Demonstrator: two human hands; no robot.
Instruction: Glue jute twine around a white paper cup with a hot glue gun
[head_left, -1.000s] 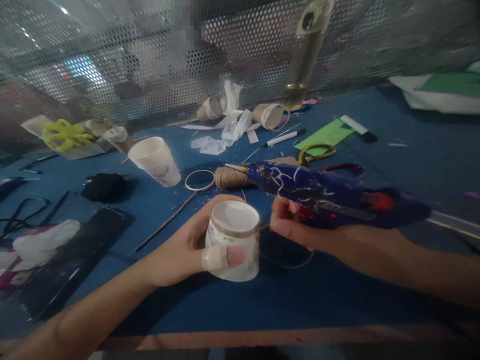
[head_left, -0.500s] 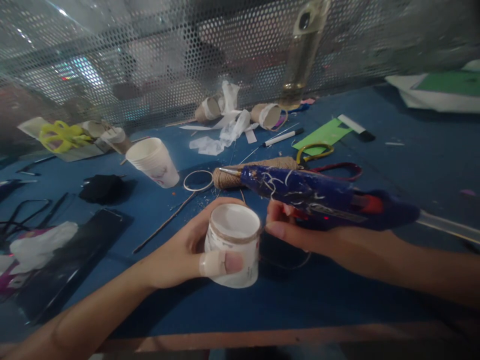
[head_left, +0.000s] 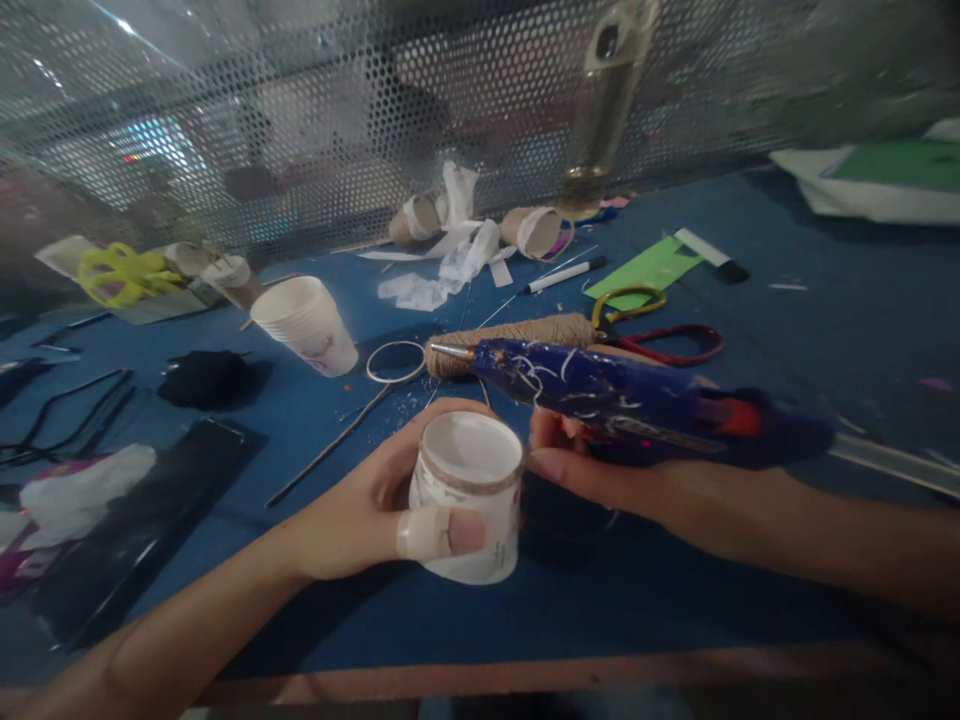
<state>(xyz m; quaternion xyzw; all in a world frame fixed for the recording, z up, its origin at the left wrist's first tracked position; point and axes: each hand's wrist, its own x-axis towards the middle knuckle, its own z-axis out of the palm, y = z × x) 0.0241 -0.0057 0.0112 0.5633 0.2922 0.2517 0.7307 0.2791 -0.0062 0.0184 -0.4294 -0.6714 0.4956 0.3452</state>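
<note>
A white paper cup (head_left: 491,540) with twine (head_left: 469,482) wound below its rim stands upright in my left hand (head_left: 375,510). The thumb, wrapped in a bandage, lies across the cup's front. My right hand (head_left: 592,465) is closed round a blue hot glue gun (head_left: 600,385) with dried glue strands on its body. Its metal nozzle points left, above and behind the cup. The right thumb and fingertips come close to the twine at the cup's right side; whether they pinch it I cannot tell. Behind the gun lies a cone of twine (head_left: 517,335).
Stacked paper cups (head_left: 307,325) lean at the left, beside a white ring (head_left: 396,362) and a thin stick (head_left: 330,448). Scissors (head_left: 675,345), a marker (head_left: 566,275) and green paper (head_left: 645,272) lie behind the gun. A perforated metal screen (head_left: 300,130) closes off the back.
The glue gun has shifted slightly left, its nozzle a little lower. The cup is tilted a touch differently in my left hand. Both hands keep their hold.
</note>
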